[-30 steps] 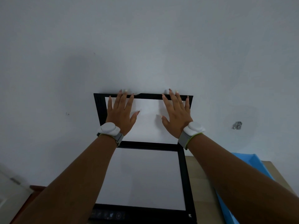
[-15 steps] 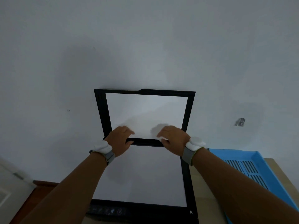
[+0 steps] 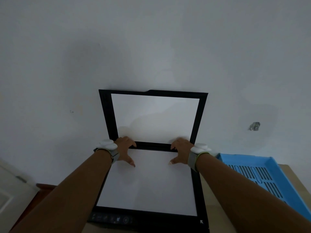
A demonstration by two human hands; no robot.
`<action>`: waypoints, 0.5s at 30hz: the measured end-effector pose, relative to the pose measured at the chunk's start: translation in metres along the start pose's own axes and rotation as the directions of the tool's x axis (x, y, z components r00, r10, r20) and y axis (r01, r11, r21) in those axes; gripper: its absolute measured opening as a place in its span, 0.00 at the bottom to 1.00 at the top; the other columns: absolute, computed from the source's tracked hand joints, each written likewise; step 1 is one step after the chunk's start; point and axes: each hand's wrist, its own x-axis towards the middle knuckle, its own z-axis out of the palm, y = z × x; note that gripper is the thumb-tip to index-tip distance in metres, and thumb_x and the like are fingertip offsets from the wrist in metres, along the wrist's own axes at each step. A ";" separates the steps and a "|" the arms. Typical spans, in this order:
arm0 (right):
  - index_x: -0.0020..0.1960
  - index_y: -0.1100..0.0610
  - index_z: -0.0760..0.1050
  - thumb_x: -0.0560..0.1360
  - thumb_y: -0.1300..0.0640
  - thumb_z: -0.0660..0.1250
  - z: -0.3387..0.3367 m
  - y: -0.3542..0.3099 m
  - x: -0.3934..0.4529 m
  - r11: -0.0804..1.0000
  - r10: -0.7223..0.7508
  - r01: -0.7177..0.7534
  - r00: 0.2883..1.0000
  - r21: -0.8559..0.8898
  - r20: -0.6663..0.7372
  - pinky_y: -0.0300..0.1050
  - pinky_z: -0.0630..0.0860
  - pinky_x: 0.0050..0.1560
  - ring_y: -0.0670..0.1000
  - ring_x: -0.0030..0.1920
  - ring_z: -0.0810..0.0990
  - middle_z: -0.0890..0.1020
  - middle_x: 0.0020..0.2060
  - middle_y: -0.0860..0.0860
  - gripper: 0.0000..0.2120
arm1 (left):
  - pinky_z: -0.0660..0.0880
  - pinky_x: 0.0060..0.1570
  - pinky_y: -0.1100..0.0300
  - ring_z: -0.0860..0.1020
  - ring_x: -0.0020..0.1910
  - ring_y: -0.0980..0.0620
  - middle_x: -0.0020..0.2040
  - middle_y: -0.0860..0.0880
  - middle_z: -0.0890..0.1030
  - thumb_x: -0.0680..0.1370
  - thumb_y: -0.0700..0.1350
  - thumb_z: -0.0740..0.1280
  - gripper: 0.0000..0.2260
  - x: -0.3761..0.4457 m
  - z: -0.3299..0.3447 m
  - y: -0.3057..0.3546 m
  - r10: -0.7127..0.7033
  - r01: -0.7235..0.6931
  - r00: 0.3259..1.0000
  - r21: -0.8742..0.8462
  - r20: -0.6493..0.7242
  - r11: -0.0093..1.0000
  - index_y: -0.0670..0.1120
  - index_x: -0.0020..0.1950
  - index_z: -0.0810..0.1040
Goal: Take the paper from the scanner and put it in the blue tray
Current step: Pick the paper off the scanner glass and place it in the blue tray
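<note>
A white sheet of paper [image 3: 146, 185] lies flat on the bed of the black scanner [image 3: 151, 219], whose lid [image 3: 195, 115] stands upright against the wall. My left hand [image 3: 124, 148] is at the paper's far left corner and my right hand [image 3: 180, 150] at its far right corner. On each hand the fingers curl down over the far edge by the hinge and the thumb rests on top of the sheet. The blue tray [image 3: 244, 156], slotted and with nothing in it, sits to the right of the scanner.
Scanner and tray rest on a tan cardboard surface [image 3: 212, 216]. A white wall rises right behind them, with a small grey mark [image 3: 255, 126]. A brown wooden edge [image 3: 43, 187] and a white panel [image 3: 10, 190] show at the lower left.
My hands came down off the raised lid to the hinge, then spread apart to the paper's far corners, thumbs now on the sheet. The lid stays up.
</note>
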 end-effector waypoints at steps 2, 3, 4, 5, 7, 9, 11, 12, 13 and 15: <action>0.65 0.56 0.69 0.65 0.41 0.75 0.001 0.000 0.001 1.000 -0.007 0.007 1.000 -0.010 -0.006 0.42 0.66 0.63 0.53 0.65 0.69 0.71 0.64 0.54 0.34 | 0.68 0.66 0.58 0.67 0.66 0.48 0.68 0.47 0.67 0.62 0.61 0.77 0.41 0.002 0.001 0.001 -0.002 0.002 1.000 0.017 0.006 1.000 0.50 0.70 0.66; 0.65 0.56 0.70 0.65 0.42 0.75 0.001 0.000 0.001 1.000 -0.011 0.011 1.000 -0.014 -0.007 0.42 0.65 0.62 0.53 0.64 0.69 0.71 0.64 0.54 0.34 | 0.68 0.65 0.58 0.67 0.66 0.48 0.68 0.47 0.67 0.62 0.61 0.78 0.42 0.002 0.001 0.001 -0.002 0.002 1.000 0.024 0.006 1.000 0.50 0.70 0.66; 0.65 0.56 0.70 0.66 0.42 0.75 0.001 0.000 0.002 1.000 -0.013 0.013 1.000 -0.018 -0.005 0.41 0.65 0.62 0.53 0.64 0.69 0.71 0.64 0.54 0.34 | 0.68 0.65 0.58 0.67 0.66 0.48 0.68 0.47 0.67 0.61 0.61 0.78 0.42 0.003 0.002 0.001 -0.002 0.002 1.000 0.027 0.002 1.000 0.49 0.70 0.66; 0.65 0.56 0.70 0.66 0.42 0.75 0.001 0.000 0.002 1.000 -0.011 0.011 1.000 -0.019 0.001 0.41 0.65 0.62 0.53 0.64 0.69 0.71 0.64 0.54 0.33 | 0.68 0.65 0.58 0.67 0.66 0.48 0.68 0.47 0.67 0.61 0.61 0.78 0.42 0.004 0.002 0.001 0.000 0.001 1.000 0.027 -0.002 1.000 0.49 0.70 0.66; 0.64 0.56 0.70 0.66 0.42 0.75 0.001 0.000 0.003 1.000 -0.007 0.007 1.000 -0.019 0.012 0.41 0.66 0.60 0.53 0.64 0.69 0.71 0.64 0.54 0.33 | 0.68 0.65 0.57 0.67 0.66 0.48 0.68 0.47 0.67 0.61 0.61 0.78 0.42 0.005 0.003 0.001 0.001 -0.001 1.000 0.024 -0.002 1.000 0.49 0.70 0.66; 0.64 0.56 0.70 0.66 0.42 0.74 0.002 0.000 0.004 1.000 0.000 0.000 1.000 -0.019 0.015 0.41 0.66 0.60 0.53 0.64 0.69 0.72 0.63 0.54 0.32 | 0.68 0.64 0.57 0.67 0.65 0.47 0.67 0.47 0.67 0.60 0.61 0.78 0.42 0.006 0.005 0.001 0.002 -0.002 1.000 0.025 -0.004 1.000 0.49 0.69 0.66; 0.63 0.56 0.71 0.66 0.41 0.74 0.002 0.001 0.004 1.000 0.003 -0.003 1.000 -0.012 0.004 0.41 0.65 0.60 0.53 0.64 0.70 0.72 0.63 0.54 0.32 | 0.69 0.64 0.57 0.68 0.65 0.47 0.67 0.47 0.68 0.60 0.61 0.78 0.41 0.006 0.005 0.001 0.001 -0.001 1.000 0.017 -0.017 1.000 0.50 0.68 0.67; 0.63 0.56 0.71 0.66 0.41 0.74 0.002 0.001 0.004 1.000 0.005 -0.005 1.000 -0.006 0.002 0.41 0.65 0.60 0.53 0.64 0.70 0.73 0.63 0.54 0.32 | 0.69 0.63 0.57 0.68 0.65 0.47 0.67 0.48 0.68 0.60 0.61 0.78 0.41 0.006 0.005 0.001 0.000 0.000 1.000 0.016 -0.017 1.000 0.50 0.68 0.67; 0.63 0.56 0.71 0.66 0.41 0.74 0.002 0.000 0.004 1.000 0.006 -0.006 1.000 -0.001 0.003 0.41 0.65 0.61 0.53 0.64 0.70 0.73 0.63 0.54 0.32 | 0.68 0.62 0.57 0.68 0.64 0.47 0.66 0.48 0.68 0.60 0.61 0.78 0.41 0.006 0.005 0.001 -0.001 0.001 1.000 0.019 -0.016 1.000 0.50 0.68 0.67; 0.63 0.56 0.72 0.66 0.41 0.74 0.002 0.000 0.004 1.000 0.008 -0.008 1.000 0.004 0.003 0.41 0.65 0.61 0.53 0.64 0.70 0.73 0.63 0.54 0.32 | 0.68 0.61 0.57 0.68 0.64 0.47 0.66 0.48 0.69 0.60 0.61 0.78 0.41 0.006 0.005 0.002 -0.004 0.005 1.000 0.028 -0.013 1.000 0.50 0.67 0.67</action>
